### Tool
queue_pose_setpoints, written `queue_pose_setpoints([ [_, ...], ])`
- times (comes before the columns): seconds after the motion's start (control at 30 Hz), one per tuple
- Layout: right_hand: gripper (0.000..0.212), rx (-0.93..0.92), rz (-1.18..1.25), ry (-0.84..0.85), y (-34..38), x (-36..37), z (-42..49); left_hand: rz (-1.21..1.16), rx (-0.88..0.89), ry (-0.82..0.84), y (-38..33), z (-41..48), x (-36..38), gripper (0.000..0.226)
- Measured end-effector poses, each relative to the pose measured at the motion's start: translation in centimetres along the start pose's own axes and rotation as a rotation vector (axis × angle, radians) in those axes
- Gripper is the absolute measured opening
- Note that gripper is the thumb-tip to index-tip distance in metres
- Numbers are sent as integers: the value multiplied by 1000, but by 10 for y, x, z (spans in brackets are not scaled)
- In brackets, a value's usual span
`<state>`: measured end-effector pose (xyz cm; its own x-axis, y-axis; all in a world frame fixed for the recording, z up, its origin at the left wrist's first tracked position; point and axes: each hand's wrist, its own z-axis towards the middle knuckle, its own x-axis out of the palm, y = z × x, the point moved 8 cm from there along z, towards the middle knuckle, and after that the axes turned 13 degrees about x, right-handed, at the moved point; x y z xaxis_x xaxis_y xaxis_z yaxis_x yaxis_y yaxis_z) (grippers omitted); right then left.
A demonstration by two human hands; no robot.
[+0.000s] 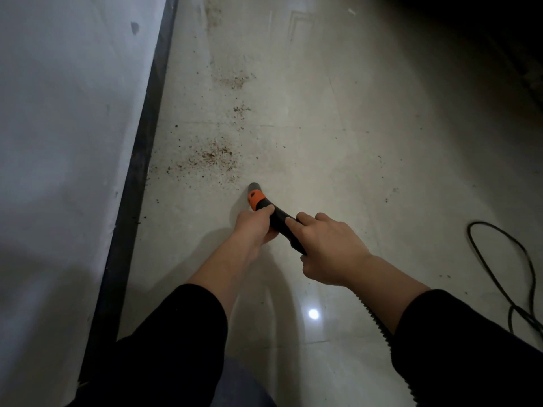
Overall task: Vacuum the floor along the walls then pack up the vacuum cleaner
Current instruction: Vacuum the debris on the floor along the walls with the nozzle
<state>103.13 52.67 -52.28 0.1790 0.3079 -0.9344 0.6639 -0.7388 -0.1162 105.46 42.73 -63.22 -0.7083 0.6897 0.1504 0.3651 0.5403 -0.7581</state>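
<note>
Beside the white plastered wall [58,113] and its black skirting strip [138,171], brown crumbs [211,155] lie scattered on the pale glossy tile floor [367,127]. The black plastic vacuum wand [279,220] (orange collar, grey tip) slants down just short of the nearest crumbs, with the left hand [254,226] curled round it right behind the collar and the right hand [326,248] wrapped round its rear end. A ribbed black hose [379,324] runs back under the right forearm, and a thin black cable [499,259] loops at far right.
</note>
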Motion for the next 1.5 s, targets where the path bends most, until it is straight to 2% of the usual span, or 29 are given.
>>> queue_pose_setpoints([
  [1.07,50,-282,-12,8,103,-15,-3,-182,-45,-177,-13,-40,-110,40],
  [1.5,60,-476,-39,89,139,-10,-25,-269,-136,-165,12,-72,-161,37],
])
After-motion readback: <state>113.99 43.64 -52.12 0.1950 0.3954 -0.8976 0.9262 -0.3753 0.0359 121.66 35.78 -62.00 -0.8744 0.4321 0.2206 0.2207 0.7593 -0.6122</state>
